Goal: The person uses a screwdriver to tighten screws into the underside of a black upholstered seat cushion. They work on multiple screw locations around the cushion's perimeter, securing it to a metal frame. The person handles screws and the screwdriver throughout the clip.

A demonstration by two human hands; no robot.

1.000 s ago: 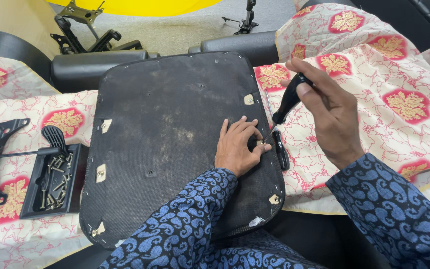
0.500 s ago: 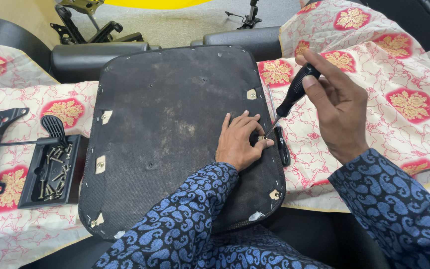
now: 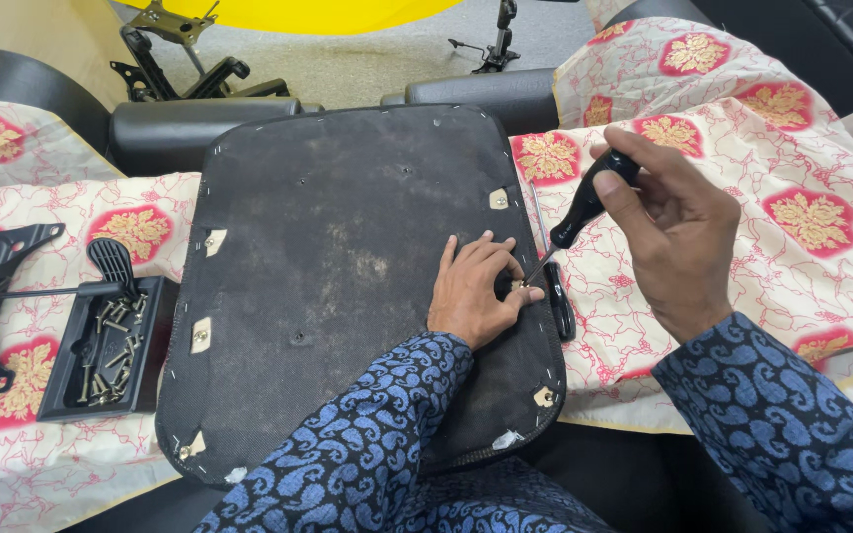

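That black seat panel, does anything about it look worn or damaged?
Yes. The black seat panel looks worn: pale dusty patches mark its middle, and torn, light-coloured bits show along its edges and lower corners. The left hand rests on it while the right hand holds a screwdriver.

Screw tray [image 3: 101, 350] left; panel centre [image 3: 348, 247] open

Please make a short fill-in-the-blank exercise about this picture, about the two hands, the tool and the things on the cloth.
1. The right hand holds a black-handled ____ whose tip meets the seat panel at its right edge.
2. The left hand lies flat on the dark ____.
3. The black tray on the left is full of loose ____.

Missing words: screwdriver; seat panel; screws
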